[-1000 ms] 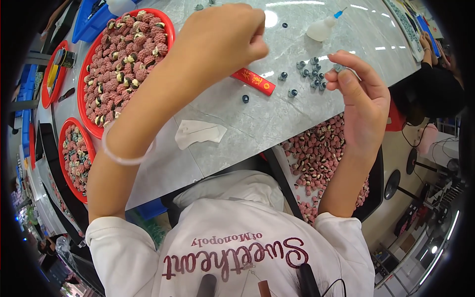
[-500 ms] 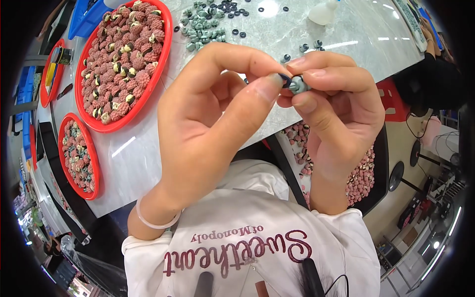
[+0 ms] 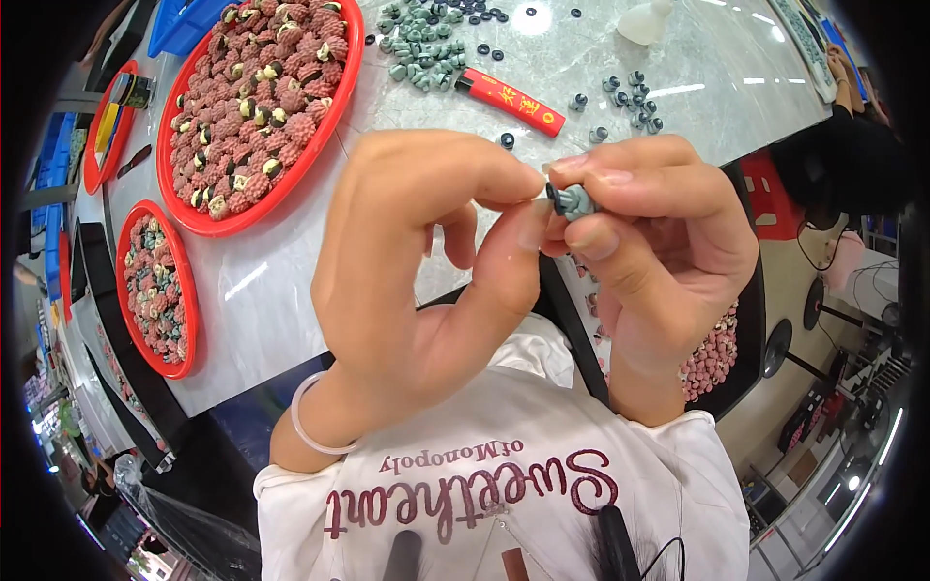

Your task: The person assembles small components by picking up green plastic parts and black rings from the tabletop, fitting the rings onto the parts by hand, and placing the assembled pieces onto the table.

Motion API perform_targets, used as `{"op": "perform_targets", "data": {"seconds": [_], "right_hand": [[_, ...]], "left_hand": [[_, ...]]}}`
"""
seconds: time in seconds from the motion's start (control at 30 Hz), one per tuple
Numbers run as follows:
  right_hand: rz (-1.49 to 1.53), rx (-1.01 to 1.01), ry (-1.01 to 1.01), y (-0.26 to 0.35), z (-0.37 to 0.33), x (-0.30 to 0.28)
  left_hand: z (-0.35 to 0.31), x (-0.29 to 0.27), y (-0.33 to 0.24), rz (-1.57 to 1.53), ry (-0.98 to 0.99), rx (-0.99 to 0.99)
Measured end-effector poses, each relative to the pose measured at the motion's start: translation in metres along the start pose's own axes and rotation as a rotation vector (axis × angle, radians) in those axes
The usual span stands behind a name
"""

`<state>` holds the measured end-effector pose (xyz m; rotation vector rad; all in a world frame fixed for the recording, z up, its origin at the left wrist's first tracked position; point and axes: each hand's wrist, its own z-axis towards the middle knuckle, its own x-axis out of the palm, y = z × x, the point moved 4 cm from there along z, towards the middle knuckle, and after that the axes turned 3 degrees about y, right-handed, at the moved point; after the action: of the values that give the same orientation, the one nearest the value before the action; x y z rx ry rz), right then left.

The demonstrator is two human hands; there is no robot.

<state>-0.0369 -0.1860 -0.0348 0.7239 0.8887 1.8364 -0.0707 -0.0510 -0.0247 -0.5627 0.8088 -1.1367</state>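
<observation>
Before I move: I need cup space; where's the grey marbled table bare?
Bare between the large round red tray, small oval red tray and left hand, and right of the white plastic bottle. Crowded: grey-green pieces beside the large tray; dark-capped grey pieces beyond the right hand.

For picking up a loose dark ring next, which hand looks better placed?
Probably the left hand: it is nearer the loose dark rings, while the right hand pinches the grey-green piece. Whether the left fingers also hold this piece is unclear.
</observation>
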Motion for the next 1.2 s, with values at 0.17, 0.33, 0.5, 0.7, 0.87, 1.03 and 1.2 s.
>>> {"op": "perform_targets", "data": {"seconds": [0.17,0.33,0.5,0.7,0.87,1.03,1.2], "right_hand": [[-0.163,-0.029,0.001,0.010,-0.004,0.008],[-0.305,-0.092,0.013,0.017,-0.006,0.021],[-0.344,-0.101,0.028,0.013,-0.005,0.027],[-0.344,-0.068,-0.016,0.010,-0.006,0.028],[-0.313,-0.050,-0.011,0.009,-0.003,0.028],[0.012,0.207,-0.076,-0.001,-0.004,0.024],[0.405,0.434,-0.080,-0.012,-0.002,0.019]], "left_hand": [[-0.005,-0.006,-0.007,-0.091,0.056,-0.327],[-0.010,-0.007,0.005,-0.473,0.013,-0.467],[-0.019,-0.005,0.015,-0.884,-0.027,-0.876],[-0.019,-0.006,0.016,-1.061,-0.047,-0.987],[-0.016,-0.005,0.015,-1.049,-0.033,-0.946],[-0.015,-0.007,0.018,-0.872,0.013,-0.685],[-0.009,-0.018,0.019,-0.420,0.104,-0.333]]}}
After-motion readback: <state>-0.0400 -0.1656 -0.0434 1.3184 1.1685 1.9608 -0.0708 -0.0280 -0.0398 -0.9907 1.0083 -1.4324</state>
